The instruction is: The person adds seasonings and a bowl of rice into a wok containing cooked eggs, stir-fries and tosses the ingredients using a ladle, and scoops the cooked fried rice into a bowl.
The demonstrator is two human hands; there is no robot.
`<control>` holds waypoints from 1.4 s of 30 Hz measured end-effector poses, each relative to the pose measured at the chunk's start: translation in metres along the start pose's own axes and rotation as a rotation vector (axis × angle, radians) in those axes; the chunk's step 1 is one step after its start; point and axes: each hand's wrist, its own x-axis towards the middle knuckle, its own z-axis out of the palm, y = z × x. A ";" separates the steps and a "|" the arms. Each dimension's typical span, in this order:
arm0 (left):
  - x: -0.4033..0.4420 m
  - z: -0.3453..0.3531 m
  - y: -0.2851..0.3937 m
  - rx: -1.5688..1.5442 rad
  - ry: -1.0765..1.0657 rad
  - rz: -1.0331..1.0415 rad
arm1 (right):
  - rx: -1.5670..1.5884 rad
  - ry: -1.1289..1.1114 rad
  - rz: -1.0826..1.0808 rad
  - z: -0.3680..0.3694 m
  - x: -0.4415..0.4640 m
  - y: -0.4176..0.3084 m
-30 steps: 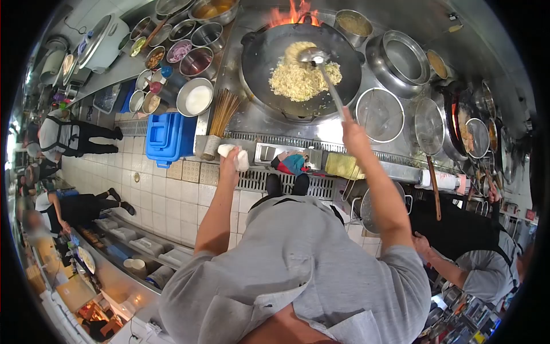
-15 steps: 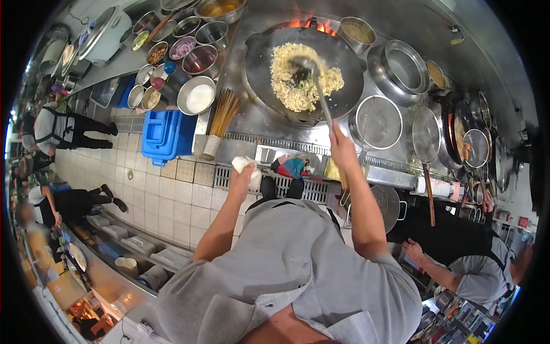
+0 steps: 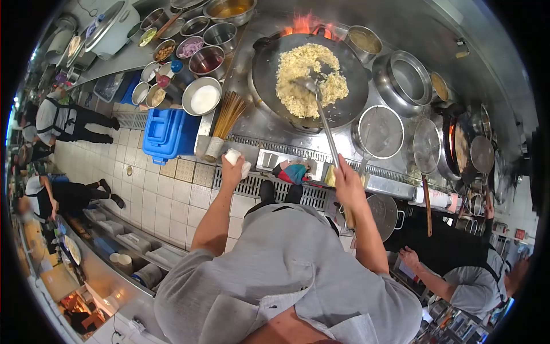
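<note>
My right hand (image 3: 350, 184) is closed around the handle of a long metal ladle (image 3: 326, 129). The ladle's bowl rests among fried rice (image 3: 295, 63) in a large black wok (image 3: 355, 103). Flames (image 3: 306, 24) rise behind the wok's far rim. My left hand (image 3: 232, 170) grips a folded white cloth (image 3: 234, 156), held off to the left, apart from the wok and over the floor. Just right of the wok, a round wire strainer (image 3: 381, 132) lies on the steel stove top.
Bowls of ingredients, including a white one (image 3: 204, 100), crowd the counter at left. Bamboo sticks (image 3: 229, 117) stand by a blue bin (image 3: 166, 135). Steel pans (image 3: 409, 77) and handled strainers (image 3: 427, 146) line the right. A co-worker (image 3: 470, 275) stands at right; others are at far left.
My right hand has drawn nearer to me, bringing the ladle's bowl down through the rice. The ladle was a moving blur near the rice's upper part before. My left hand still grips the cloth.
</note>
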 end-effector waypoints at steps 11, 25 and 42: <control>-0.002 0.000 0.016 0.051 -0.042 0.027 | 0.181 0.125 0.097 -0.002 0.099 0.028; 0.002 0.000 0.010 0.015 -0.056 0.041 | -0.432 -0.017 -0.281 -0.012 0.052 0.040; 0.011 -0.003 -0.004 -0.043 -0.113 -0.019 | -0.233 0.109 -0.270 0.022 0.087 0.026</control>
